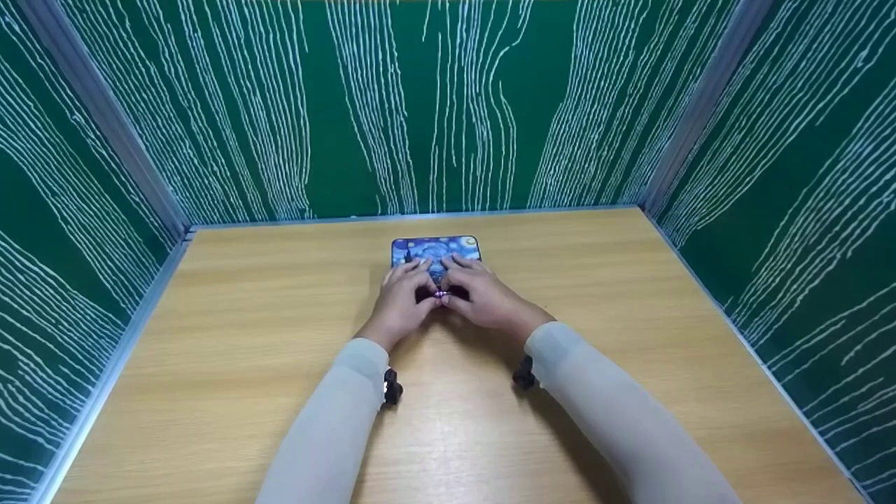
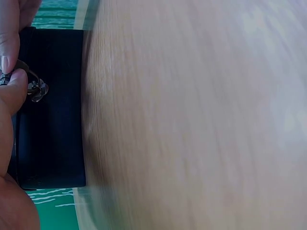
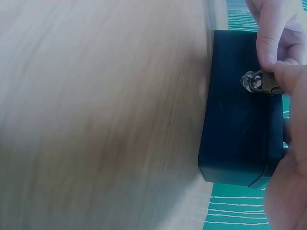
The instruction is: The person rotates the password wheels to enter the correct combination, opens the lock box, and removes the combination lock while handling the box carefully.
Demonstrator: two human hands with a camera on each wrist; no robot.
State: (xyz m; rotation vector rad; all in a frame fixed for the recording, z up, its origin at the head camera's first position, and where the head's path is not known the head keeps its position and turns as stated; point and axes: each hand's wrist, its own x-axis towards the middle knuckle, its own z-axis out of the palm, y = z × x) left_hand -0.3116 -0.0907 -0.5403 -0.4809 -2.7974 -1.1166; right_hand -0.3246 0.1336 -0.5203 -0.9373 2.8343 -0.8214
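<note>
A small dark box [image 1: 435, 248] with a swirling blue painted lid stands on the table. From its dark front side [image 3: 235, 124] juts a metal hasp ring [image 3: 247, 81] with a small brass-coloured padlock [image 3: 271, 84] hanging in it. My left hand [image 1: 404, 297] pinches the padlock from the left, its thumb [image 2: 18, 88] against the body, while its fingers lie over the lid. From the other side my right hand [image 1: 486, 297] pinches the padlock too, thumb and forefinger close to the left ones. In the left wrist view, a ridged end [image 2: 5, 79] of the padlock shows between the fingertips.
The box rests toward the far side of a light wooden table [image 1: 245, 350]. Green panels [image 1: 350, 105] with white wavy lines enclose the back and both sides, joined by grey metal posts [image 1: 693, 126]. Dark wrist cameras [image 1: 392, 387] hang under both sleeves.
</note>
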